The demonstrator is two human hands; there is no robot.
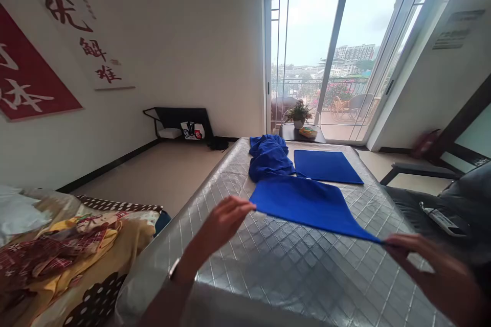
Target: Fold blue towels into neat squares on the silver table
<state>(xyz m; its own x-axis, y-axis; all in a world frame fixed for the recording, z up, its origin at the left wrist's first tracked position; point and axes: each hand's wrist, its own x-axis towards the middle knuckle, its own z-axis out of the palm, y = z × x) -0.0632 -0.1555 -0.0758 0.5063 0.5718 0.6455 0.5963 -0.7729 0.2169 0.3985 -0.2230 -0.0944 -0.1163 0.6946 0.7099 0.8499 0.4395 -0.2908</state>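
Two hands in the head view: left hand (226,219), low centre, and right hand (437,260), lower right, each pinching a corner of the blue cloth (303,202) mid-frame. Partway done, I'd guess: one blue square (328,166) lies flat beyond, the blue heap (269,158) is crumpled. Upper-middle pot (298,124) holds a plant (299,111); can't see inside the bag (192,131).

Daylit rm, pale walls (199,41)

Light comes thru sliding glass drs (333,46), balcony (335,130) beyond; plant (300,112) by drs. Hung at L: 1 red banner (46,76), 1 white banner (79,30). Beige flr (172,163), blk skirting (111,165); blk sofa (406,207) at R.
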